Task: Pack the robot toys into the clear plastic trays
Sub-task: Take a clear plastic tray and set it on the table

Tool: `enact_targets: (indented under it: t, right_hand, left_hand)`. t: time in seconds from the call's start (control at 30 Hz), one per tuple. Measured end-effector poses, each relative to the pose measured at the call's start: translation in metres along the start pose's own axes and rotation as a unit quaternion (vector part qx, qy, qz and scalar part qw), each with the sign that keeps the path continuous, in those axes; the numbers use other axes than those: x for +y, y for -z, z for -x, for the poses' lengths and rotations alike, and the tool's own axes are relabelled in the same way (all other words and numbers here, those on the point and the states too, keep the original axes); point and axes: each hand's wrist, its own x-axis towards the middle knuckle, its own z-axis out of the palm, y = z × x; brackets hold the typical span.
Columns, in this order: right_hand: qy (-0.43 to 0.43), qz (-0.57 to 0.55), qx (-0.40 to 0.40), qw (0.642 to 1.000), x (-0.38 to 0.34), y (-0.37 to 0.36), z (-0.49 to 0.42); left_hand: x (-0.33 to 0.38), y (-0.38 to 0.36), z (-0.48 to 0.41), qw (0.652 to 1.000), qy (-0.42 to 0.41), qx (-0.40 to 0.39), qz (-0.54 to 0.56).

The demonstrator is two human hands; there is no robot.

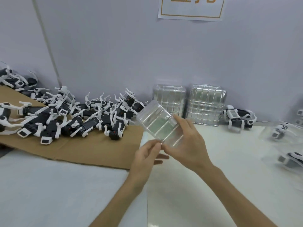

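Head view. Item: one clear plastic tray [161, 123], tilted, held above the white table [229, 161] at centre. Left hand [147, 154] pinches its 6 o'clock corner; right hand [188, 141] grips its 4 o'clock edge. Robot toys [73, 118] heaped on cardboard sheet [98, 149], 9 o'clock. Tray stacks [206, 104] leaning on wall, 1 o'clock.

We could not read the wall sign [191, 9], cut by the top edge; the toys [291, 159] at far right were blurred and partly cropped.
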Motion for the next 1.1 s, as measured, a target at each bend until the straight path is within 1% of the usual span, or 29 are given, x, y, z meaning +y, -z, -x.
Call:
enact_targets:
  t: [0.1, 0.2, 0.33, 0.43, 0.53, 0.8, 0.97, 1.1]
  right_hand:
    - [-0.004, -0.031, -0.016, 0.999, -0.012, -0.004, 0.026]
    - [-0.019, -0.055, -0.023, 0.998, -0.014, 0.000, 0.035]
    - [-0.050, -0.151, -0.035, 0.987, -0.001, 0.014, 0.037]
    - [-0.058, -0.193, -0.053, 0.978, 0.003, 0.020, 0.039]
    - [-0.070, -0.229, -0.056, 0.969, 0.000, 0.022, 0.039]
    - [-0.078, -0.248, -0.056, 0.964, 0.001, 0.027, 0.039]
    - [-0.072, -0.243, -0.039, 0.967, -0.001, 0.026, 0.040]
    - [-0.074, -0.238, -0.036, 0.968, -0.001, 0.026, 0.041]
  left_hand:
    - [0.003, 0.003, 0.005, 0.998, 0.010, -0.011, 0.063]
    - [0.006, 0.008, 0.007, 0.990, 0.047, -0.067, 0.115]
    - [0.012, 0.008, 0.008, 0.983, 0.044, -0.136, 0.112]
    - [0.013, 0.003, 0.012, 0.984, 0.044, -0.147, 0.090]
    - [0.011, 0.003, 0.012, 0.980, 0.053, -0.162, 0.099]
    - [0.009, 0.003, 0.012, 0.967, 0.052, -0.217, 0.127]
    - [0.007, 0.001, 0.011, 0.971, 0.040, -0.205, 0.120]
    - [0.006, 0.000, 0.011, 0.969, 0.037, -0.217, 0.113]
